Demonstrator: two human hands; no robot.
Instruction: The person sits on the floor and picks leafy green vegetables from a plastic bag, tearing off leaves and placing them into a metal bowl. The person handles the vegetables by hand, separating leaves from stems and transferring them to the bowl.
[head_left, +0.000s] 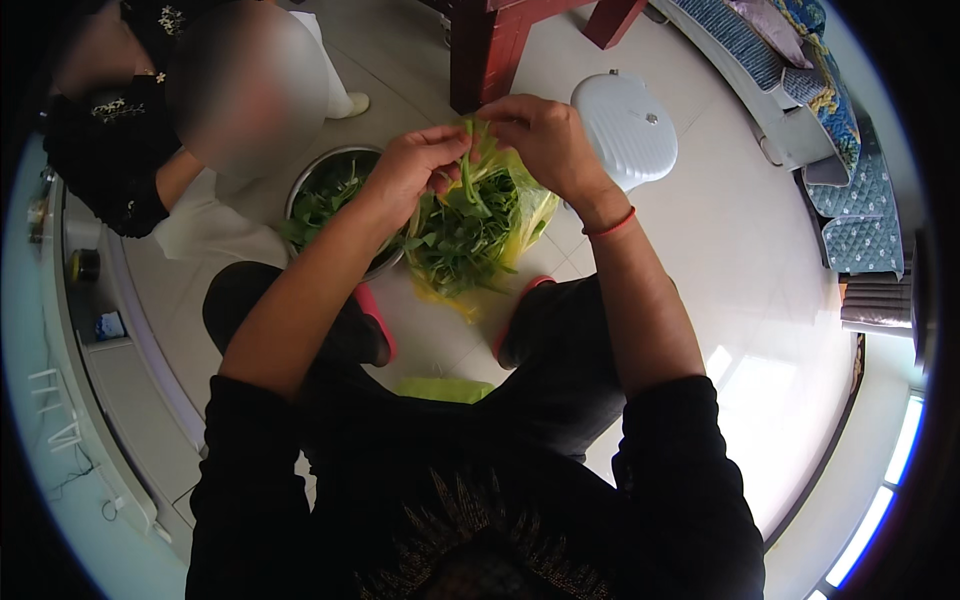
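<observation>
My left hand (420, 166) pinches a leafy green stem (468, 176) between thumb and fingers. Close beside it, my right hand (546, 142) has its fingertips together at the stem's upper end, partly hidden by the fingers. Below both hands, a heap of leafy greens (466, 240) lies in a spread yellow plastic bag (534, 232) on the floor. A round metal basin (294, 187) holding more greens (319, 214) stands to the left of the bag, partly covered by my left forearm.
Another person (105, 157) sits close at the left, beside the basin. A dark red wooden table leg (486, 64) rises beyond my hands. At the right are a pale plastic stool (622, 131) and a cushioned sofa (855, 187). Something bright green (444, 389) shows between my legs.
</observation>
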